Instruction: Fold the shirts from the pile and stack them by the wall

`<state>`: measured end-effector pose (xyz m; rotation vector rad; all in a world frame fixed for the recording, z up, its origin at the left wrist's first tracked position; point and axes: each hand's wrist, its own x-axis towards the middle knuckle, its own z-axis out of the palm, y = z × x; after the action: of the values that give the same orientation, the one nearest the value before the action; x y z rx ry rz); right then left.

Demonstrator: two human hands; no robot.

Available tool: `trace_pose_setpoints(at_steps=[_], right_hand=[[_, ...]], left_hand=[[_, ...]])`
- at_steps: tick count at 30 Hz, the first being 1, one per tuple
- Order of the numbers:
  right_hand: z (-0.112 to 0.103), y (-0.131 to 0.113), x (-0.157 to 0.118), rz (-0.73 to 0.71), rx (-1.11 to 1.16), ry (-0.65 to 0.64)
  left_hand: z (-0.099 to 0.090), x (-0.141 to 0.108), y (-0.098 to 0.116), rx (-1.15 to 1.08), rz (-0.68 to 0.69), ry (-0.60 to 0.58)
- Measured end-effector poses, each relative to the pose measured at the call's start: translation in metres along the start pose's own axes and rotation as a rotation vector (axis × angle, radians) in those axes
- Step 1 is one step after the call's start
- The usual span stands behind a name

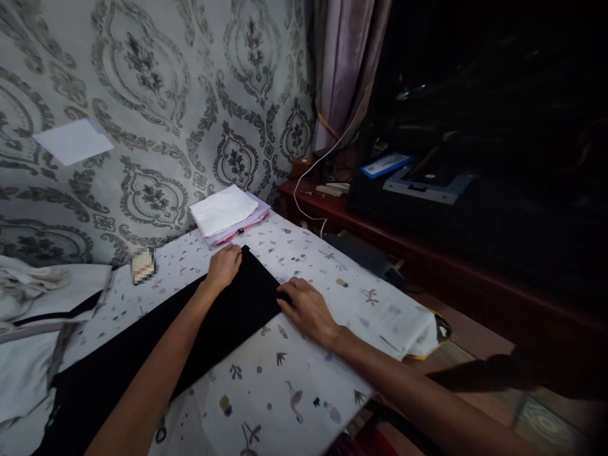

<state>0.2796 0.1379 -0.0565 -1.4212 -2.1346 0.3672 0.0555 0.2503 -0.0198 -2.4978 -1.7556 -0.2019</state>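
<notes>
Patterned wallpaper (156,82) rises behind a white printed cover (318,361), with a lilac curtain (344,63) and a reddish wooden stand (318,206) beyond its far end. Black fabric (242,297) lies lengthwise across the cover, stretching from the near left to both hands. Curled fingers of the left hand (225,265) grip its far corner, near a stack of papers (223,212); the right hand (306,310) pinches the other corner of that end. Pale clothes (28,367) lie at left.
</notes>
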Motion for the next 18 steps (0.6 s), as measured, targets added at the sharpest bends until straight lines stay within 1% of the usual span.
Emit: trace_pose_setpoints(at_steps=[3, 6, 9, 12, 15, 18], right_hand=[[0.000, 0.000, 0.000, 0.011, -0.006, -0.007], [-0.001, 0.001, 0.000, 0.024, 0.007, -0.014], [-0.002, 0.002, 0.001, 0.048, 0.025, -0.021], [-0.001, 0.002, 0.002, 0.052, 0.005, -0.014], [0.002, 0.002, 0.003, 0.034, -0.043, -0.004], [0.007, 0.001, 0.005, 0.035, -0.095, -0.003]], left_hand=[[0.002, 0.000, -0.002, -0.060, 0.021, -0.023], [0.003, 0.004, -0.008, -0.126, 0.042, -0.044], [0.007, 0.011, -0.013, -0.174, 0.008, -0.026], [0.018, 0.013, -0.012, -0.201, -0.026, -0.034], [0.029, 0.007, -0.004, -0.202, 0.019, -0.168], [0.031, 0.002, 0.000, -0.201, 0.060, -0.284]])
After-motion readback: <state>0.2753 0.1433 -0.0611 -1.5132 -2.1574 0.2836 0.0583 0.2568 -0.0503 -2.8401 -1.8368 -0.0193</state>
